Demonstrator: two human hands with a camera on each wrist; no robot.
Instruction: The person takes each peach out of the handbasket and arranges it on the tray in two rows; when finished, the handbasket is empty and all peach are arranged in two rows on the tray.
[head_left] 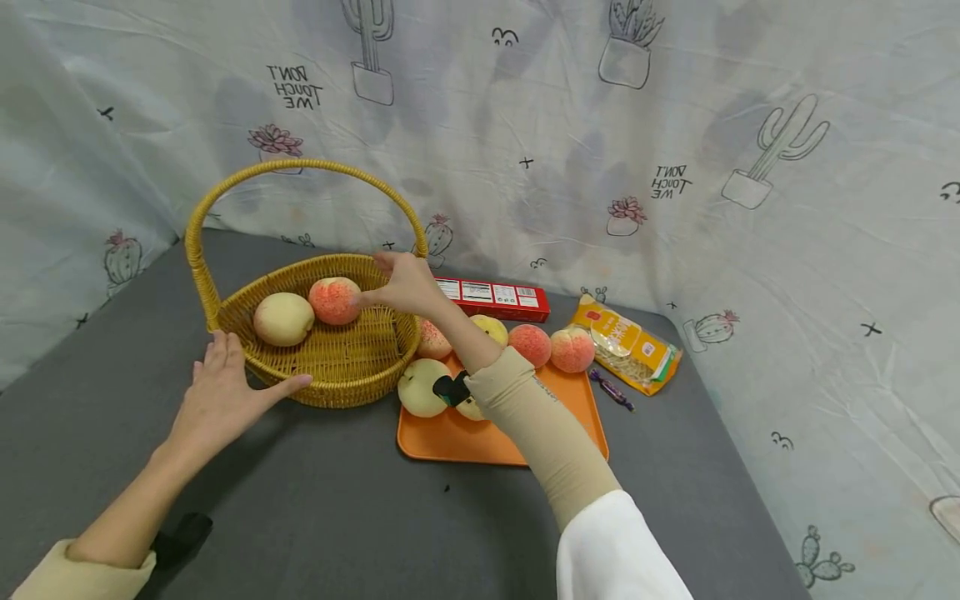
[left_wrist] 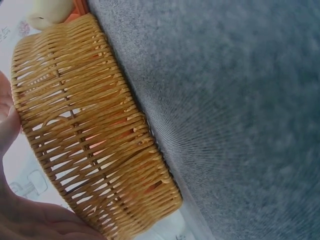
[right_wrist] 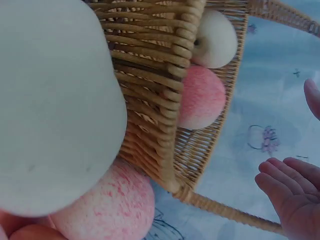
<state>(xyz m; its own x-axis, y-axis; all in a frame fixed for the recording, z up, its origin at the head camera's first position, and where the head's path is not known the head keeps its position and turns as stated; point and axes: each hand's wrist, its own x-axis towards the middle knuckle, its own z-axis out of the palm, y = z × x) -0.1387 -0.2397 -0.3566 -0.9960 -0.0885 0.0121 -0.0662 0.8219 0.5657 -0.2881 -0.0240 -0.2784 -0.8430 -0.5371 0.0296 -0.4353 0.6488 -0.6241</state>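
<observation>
Your white sleeve [head_left: 618,550] lies nearest the camera, in front and to the right of the basket [head_left: 345,392]. Behind the basket hangs a printed cloth [head_left: 525,100], and beneath it spreads the grey table [head_left: 337,508].

You have two things inside the basket, side by side: a pale fruit [head_left: 281,323] and, to its right, a pink peach [head_left: 333,298]. Just right of the basket sits the orange tray [head_left: 450,443], where you can count six more: three pinkish peaches [head_left: 530,346] and three yellowish fruits [head_left: 420,392], one largely hidden behind your wrist. By that count, your work looks to be at an early stage: two in, six outside.

Well to the basket's right you have a yellow packet [head_left: 626,346]; behind it and to the right, beyond the tray, a red box [head_left: 517,311].

Your left hand [head_left: 225,387] is spread wide, resting against the basket's left front, thumb along the front rim; it steadies rather than clasps, as far as you can judge. Your right hand [head_left: 408,287] is over the basket's right side, released, thumb well away from the fingers, holding nothing; its thumb tip is just beside the pink peach in the head view, and the right wrist view shows a gap.

Smallest is the purple sweet [head_left: 611,390], right of the basket, past the tray.
</observation>
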